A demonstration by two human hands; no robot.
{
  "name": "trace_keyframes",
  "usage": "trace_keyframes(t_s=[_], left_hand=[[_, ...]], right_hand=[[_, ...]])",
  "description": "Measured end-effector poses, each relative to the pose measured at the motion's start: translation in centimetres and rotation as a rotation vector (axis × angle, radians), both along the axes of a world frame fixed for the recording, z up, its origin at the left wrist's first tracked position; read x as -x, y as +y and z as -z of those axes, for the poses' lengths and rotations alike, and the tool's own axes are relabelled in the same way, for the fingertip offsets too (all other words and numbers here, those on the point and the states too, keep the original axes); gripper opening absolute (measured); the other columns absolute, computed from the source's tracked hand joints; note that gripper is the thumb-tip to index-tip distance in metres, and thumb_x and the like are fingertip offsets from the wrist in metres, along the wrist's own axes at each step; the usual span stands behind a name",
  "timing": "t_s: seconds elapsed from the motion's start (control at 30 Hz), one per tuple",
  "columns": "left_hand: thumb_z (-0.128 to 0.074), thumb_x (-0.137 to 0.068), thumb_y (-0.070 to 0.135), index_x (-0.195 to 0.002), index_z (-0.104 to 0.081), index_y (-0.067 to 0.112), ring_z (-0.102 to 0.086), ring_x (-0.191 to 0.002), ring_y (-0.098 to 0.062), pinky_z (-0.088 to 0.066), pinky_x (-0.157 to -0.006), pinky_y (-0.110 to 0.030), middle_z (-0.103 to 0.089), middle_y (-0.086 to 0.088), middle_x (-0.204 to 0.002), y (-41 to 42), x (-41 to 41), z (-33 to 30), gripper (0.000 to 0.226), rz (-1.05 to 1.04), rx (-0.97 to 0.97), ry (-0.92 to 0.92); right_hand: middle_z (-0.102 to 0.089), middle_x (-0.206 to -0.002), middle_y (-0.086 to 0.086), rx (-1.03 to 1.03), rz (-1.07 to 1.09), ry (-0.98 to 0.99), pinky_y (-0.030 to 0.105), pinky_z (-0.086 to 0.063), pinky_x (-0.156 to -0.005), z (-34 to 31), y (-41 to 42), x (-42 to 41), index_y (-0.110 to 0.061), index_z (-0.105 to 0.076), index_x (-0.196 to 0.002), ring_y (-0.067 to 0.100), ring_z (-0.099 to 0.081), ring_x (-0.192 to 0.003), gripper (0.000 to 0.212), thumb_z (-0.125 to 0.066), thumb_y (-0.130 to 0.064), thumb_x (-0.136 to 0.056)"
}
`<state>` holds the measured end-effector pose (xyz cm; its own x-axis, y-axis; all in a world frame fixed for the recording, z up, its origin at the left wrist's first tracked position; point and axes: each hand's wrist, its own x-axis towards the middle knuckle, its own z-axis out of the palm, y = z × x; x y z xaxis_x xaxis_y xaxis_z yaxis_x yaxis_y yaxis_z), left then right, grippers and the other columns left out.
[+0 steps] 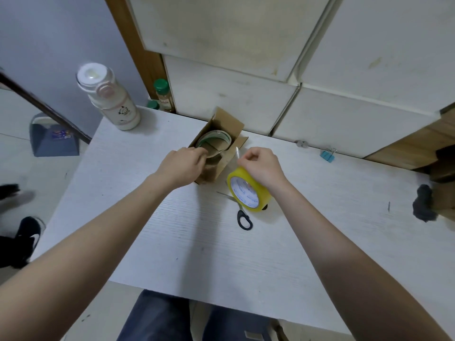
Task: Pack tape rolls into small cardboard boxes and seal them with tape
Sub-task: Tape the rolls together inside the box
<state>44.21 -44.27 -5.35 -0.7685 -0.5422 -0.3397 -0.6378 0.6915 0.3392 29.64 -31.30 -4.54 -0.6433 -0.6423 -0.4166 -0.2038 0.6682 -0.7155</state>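
Cardboard box (216,146) on white table (172,230)

Two hands at work: left hand (183,166), right hand (261,166). Between them, one small cardboard box (216,146) with one tape roll (213,139) inside. Under the right hand, one yellow tape roll (247,193); just nearer than it, one pair of scissors (242,217). Beyond the left hand, one white bottle (108,97) and two green-capped jars (162,94). Right of the right hand, one blue binder clip (327,155).
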Motion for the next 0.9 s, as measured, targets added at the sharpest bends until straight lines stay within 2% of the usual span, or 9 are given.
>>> trace_keyframes(t_s=[0.1, 0.17, 0.27, 0.33, 0.43, 0.57, 0.73, 0.83, 0.9], left_hand=[[-0.033, -0.096, 0.054, -0.117, -0.054, 0.020, -0.056, -0.110, -0.027, -0.037, -0.088, -0.037, -0.066, -0.001, -0.112, 1.1, 0.7, 1.0, 0.045, -0.057, -0.151, -0.047], [-0.038, -0.093, 0.057, -0.115, -0.055, 0.020, -0.058, -0.105, -0.025, -0.035, -0.082, -0.035, -0.067, 0.002, -0.108, 1.7, 0.7, 1.7, 0.046, -0.039, -0.136, -0.051], [-0.046, -0.091, 0.052, -0.099, -0.057, 0.019, -0.059, -0.095, -0.021, -0.033, -0.078, -0.033, -0.066, 0.003, -0.093, 2.3, 0.7, 2.8, 0.036, -0.032, -0.123, -0.029], [-0.052, -0.088, 0.055, -0.105, -0.056, 0.023, -0.059, -0.098, -0.019, -0.037, -0.086, -0.035, -0.066, 0.005, -0.098, 2.5, 0.8, 3.3, 0.037, -0.049, -0.130, -0.009], [-0.060, -0.080, 0.060, -0.122, -0.051, 0.024, -0.058, -0.107, -0.019, -0.038, -0.094, -0.037, -0.064, 0.006, -0.113, 2.4, 1.0, 3.8, 0.056, -0.085, -0.118, 0.019], [-0.063, -0.076, 0.060, -0.117, -0.051, 0.021, -0.060, -0.103, -0.019, -0.035, -0.087, -0.035, -0.066, 0.004, -0.110, 2.4, 0.9, 4.6, 0.058, -0.047, 0.006, 0.065], [-0.061, -0.081, 0.051, -0.097, -0.049, 0.021, -0.061, -0.089, -0.020, -0.022, -0.074, -0.030, -0.067, 0.006, -0.096, 2.1, 0.3, 5.0, 0.036, 0.013, 0.135, 0.149], [-0.059, -0.083, 0.046, -0.114, -0.053, 0.024, -0.060, -0.095, -0.019, -0.017, -0.073, -0.028, -0.067, 0.008, -0.106, 1.5, 0.1, 5.1, 0.039, 0.046, 0.135, 0.141], [-0.059, -0.083, 0.047, -0.116, -0.053, 0.025, -0.060, -0.096, -0.017, -0.018, -0.074, -0.028, -0.066, 0.009, -0.109, 1.2, 0.0, 5.3, 0.040, 0.055, 0.125, 0.141]], right_hand=[[-0.059, -0.072, -0.013, -0.003, 0.032, 0.046, 0.030, -0.047, -0.078, 0.3, 0.0, 0.0, -0.022, -0.064, -0.074, 0.016, -0.059, -0.083, 0.011, -0.061, -0.025, -0.084], [-0.060, -0.072, -0.012, -0.005, 0.054, 0.056, 0.030, -0.046, -0.077, 0.4, 0.1, 0.2, -0.021, -0.064, -0.074, 0.016, -0.059, -0.083, 0.014, -0.061, -0.029, -0.085], [-0.065, -0.077, -0.008, -0.021, 0.065, 0.054, 0.031, -0.047, -0.079, 0.7, 0.3, 0.6, -0.016, -0.068, -0.076, 0.016, -0.060, -0.084, 0.018, -0.062, -0.032, -0.084], [-0.065, -0.078, -0.007, -0.044, 0.049, 0.055, 0.030, -0.047, -0.078, 1.0, 0.4, 0.7, -0.016, -0.069, -0.077, 0.016, -0.060, -0.084, 0.020, -0.063, -0.034, -0.083], [-0.061, -0.072, -0.009, -0.075, 0.018, 0.060, 0.030, -0.046, -0.075, 1.6, 0.4, 0.6, -0.021, -0.063, -0.068, 0.016, -0.059, -0.081, 0.021, -0.066, -0.036, -0.082], [-0.065, -0.077, -0.006, -0.092, -0.015, 0.071, 0.032, -0.050, -0.078, 2.3, 0.0, -0.1, -0.020, -0.064, -0.070, 0.018, -0.062, -0.086, 0.021, -0.068, -0.037, -0.081], [-0.063, -0.070, -0.011, -0.079, -0.059, 0.139, 0.028, -0.047, -0.070, 2.1, -1.1, -0.8, -0.023, -0.064, -0.067, 0.015, -0.062, -0.081, 0.019, -0.068, -0.037, -0.078], [-0.065, -0.070, -0.012, 0.012, -0.025, 0.096, 0.031, -0.050, -0.073, 1.4, -1.9, -0.6, -0.024, -0.065, -0.066, 0.012, -0.063, -0.080, 0.017, -0.070, -0.037, -0.076], [-0.067, -0.071, -0.011, 0.066, 0.009, 0.050, 0.033, -0.051, -0.078, 1.1, -2.5, -0.3, -0.024, -0.066, -0.067, 0.012, -0.064, -0.081, 0.017, -0.071, -0.038, -0.077]])
